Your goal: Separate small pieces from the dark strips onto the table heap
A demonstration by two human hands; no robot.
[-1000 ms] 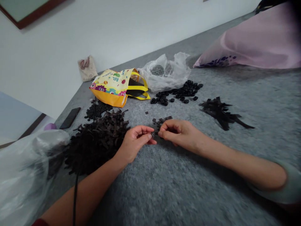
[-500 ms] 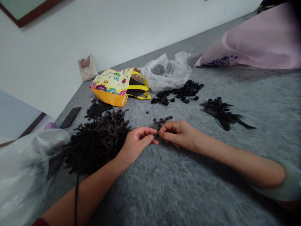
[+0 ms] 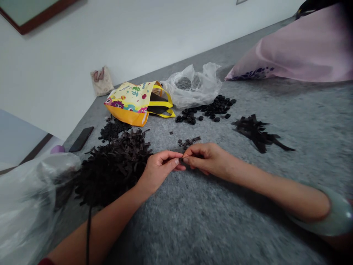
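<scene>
Over the grey tabletop, my left hand and my right hand meet fingertip to fingertip. A small dark piece is pinched between them, mostly covered by the fingers; its exact kind is too small to make out. Just beyond the fingertips lies a little pile of small dark rectangular pieces. A large heap of short black strips spreads beside my left hand and forearm. Longer black strips lie in a loose bunch past my right hand.
Black round pieces are scattered before a crumpled clear plastic bag. A yellow printed bag lies behind the heap, near small black pieces and a phone. A pink bag occupies the back right, clear plastic the left.
My right hand has shifted slightly left, and its fingertips now touch those of my left hand at the small dark piece. The view has moved a little.
</scene>
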